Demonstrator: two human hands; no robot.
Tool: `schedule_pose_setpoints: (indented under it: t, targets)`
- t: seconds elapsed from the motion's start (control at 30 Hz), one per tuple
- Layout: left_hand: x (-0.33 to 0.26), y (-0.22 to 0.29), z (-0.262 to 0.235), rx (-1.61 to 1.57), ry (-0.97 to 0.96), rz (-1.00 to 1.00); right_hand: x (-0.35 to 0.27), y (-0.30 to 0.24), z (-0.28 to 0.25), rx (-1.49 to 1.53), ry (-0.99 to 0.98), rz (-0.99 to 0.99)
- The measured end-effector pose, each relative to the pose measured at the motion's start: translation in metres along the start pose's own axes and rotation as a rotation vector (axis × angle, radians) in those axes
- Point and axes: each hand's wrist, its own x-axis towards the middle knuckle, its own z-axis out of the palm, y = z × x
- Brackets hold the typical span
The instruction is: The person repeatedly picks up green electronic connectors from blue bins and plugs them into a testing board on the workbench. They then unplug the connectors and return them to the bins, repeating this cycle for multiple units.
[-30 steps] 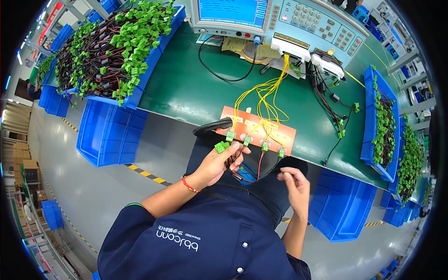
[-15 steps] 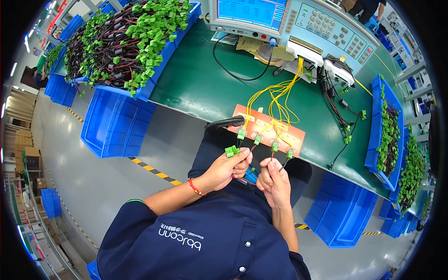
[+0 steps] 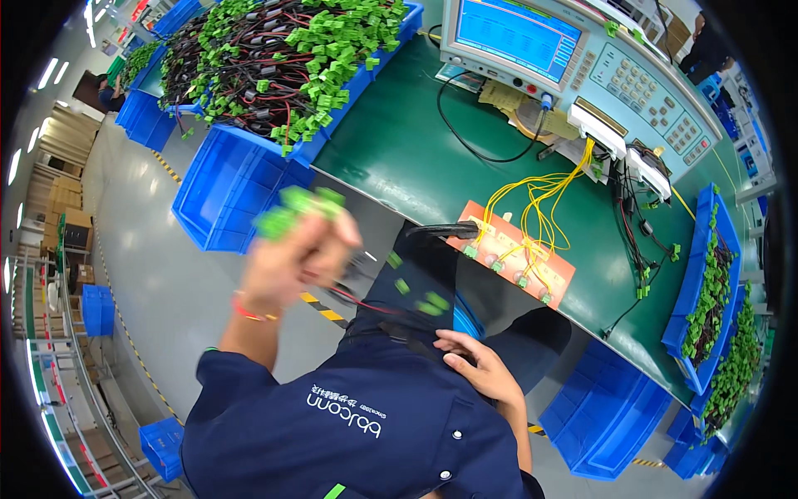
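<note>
A: Where to find the wire harness [image 3: 366, 303]?

B: At 9 from frame centre, in left hand [image 3: 301, 258]. Green terminal plugs [image 3: 303, 204] at 10, up by thumb and forefinger. Black and red leads off toward 4 from there, with trailing green plugs [image 3: 432, 305] just below centre.

A: Left fingers?

B: Clamped on the harness, by the look. Too blurred for exact finger placement.

A: And right hand [image 3: 482, 366]?

B: At 5, by the navy shirt [image 3: 332, 374]. Fingers loosely bent, slightly apart. Nothing visible in grip; can't tell underneath.

A: Clear of the fixture?

B: Yes. Apart from the orange test board [image 3: 564, 273] at 3. Yellow leads [image 3: 544, 187] above it, up to the bench tester [image 3: 640, 100] at 2.

A: Handling notes?

B: Pinch plug housings, not wire entries. Hold the bunch together at one point. Swing gently; avoid whipping the tail end. Gather trailing plugs with right hand if tangled. Watch the blue crate [image 3: 212, 187] at 10: easy to snag on the rim, probably. Give the yellow leads a wide berth.
</note>
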Motion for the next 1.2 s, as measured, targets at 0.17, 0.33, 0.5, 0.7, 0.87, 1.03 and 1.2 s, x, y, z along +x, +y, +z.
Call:
schedule_pose_setpoints:
  t: [0.17, 0.33, 0.5, 0.7, 0.87, 1.03, 1.2]
  targets:
    - [0.007, 0.154, -0.027, 0.722, 0.336, 0.712, 0.018, 0.003, -0.001, -0.008, 0.005, 0.034]
    - [0.125, 0.209, -0.082, 1.383, 0.557, 1.042, 0.019, 0.007, 0.0, -0.271, 0.197, 0.024]
    - [0.231, 0.182, -0.135, 1.833, 0.332, 1.053, 0.014, 0.016, 0.004, -0.309, 0.201, -0.012]
    - [0.259, 0.133, -0.144, 1.699, 0.319, 0.754, 0.005, 0.021, -0.001, -0.401, 0.278, 0.051]
    - [0.26, 0.152, -0.169, 1.998, 0.3, 1.075, 0.0, 0.018, -0.015, -0.433, 0.307, 0.035]
    - [0.284, 0.138, -0.234, 1.685, 0.237, 0.772, 0.0, -0.005, -0.038, -0.447, 0.365, -0.035]
    - [0.327, 0.155, -0.296, 1.759, 0.212, 0.45, -0.026, -0.059, -0.067, -0.508, 0.451, -0.179]
